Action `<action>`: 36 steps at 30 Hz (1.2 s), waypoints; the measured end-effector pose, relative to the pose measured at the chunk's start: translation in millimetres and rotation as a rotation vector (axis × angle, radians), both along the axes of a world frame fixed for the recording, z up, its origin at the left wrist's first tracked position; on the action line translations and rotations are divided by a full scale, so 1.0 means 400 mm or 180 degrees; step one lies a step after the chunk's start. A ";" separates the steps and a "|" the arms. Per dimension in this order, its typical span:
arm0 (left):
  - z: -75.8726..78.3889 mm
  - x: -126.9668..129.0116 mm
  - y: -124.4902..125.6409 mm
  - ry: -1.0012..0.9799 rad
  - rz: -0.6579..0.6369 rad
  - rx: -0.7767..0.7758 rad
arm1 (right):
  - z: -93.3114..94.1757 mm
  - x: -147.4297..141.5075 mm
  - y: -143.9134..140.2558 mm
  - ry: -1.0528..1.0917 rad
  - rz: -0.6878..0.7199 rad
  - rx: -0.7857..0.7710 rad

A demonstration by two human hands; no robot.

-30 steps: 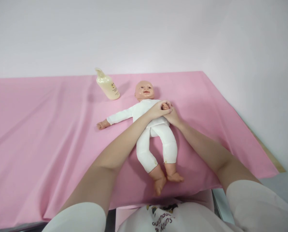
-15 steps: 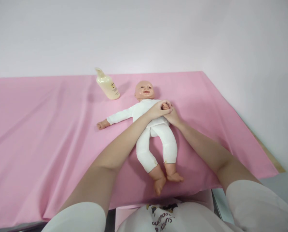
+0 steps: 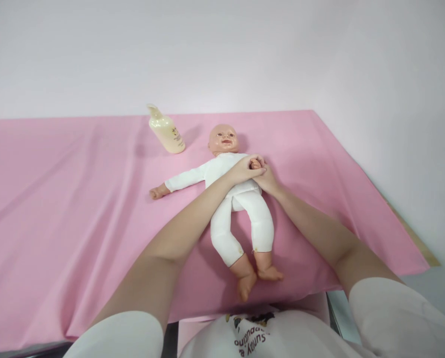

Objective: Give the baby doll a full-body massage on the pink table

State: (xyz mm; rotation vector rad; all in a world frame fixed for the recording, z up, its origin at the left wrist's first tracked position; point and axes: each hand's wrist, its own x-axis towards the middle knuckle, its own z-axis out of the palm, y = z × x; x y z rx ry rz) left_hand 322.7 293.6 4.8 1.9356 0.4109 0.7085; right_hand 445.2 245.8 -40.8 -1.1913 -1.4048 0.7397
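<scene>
A baby doll with a white cloth body lies on its back, its head away from me and its feet toward me. Over its chest, my left hand and my right hand meet around the doll's hand, on the right of its body. Both hands are closed, with fingers curled about that small hand. Some of my fingertips are hidden behind it. The doll's other arm stretches out to the left on the cloth.
A pale yellow pump bottle stands left of the doll's head. A pink cloth with folds covers the table. Behind it rises a white wall. A strip of wooden table edge shows at the right.
</scene>
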 end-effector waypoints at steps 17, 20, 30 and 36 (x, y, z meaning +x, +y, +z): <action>0.002 -0.002 -0.004 -0.0002 0.0012 -0.0044 | -0.010 0.007 0.006 -0.0125 0.0056 0.0054; 0.002 -0.001 -0.003 -0.0018 0.0006 -0.0072 | -0.011 0.006 0.007 -0.0059 0.0049 0.0087; 0.005 -0.003 -0.004 0.0006 0.0012 -0.0036 | -0.008 0.003 0.007 -0.0121 -0.0005 0.0105; 0.003 -0.001 -0.005 -0.0024 0.0021 -0.0067 | -0.006 0.007 0.003 -0.0226 -0.0005 0.0020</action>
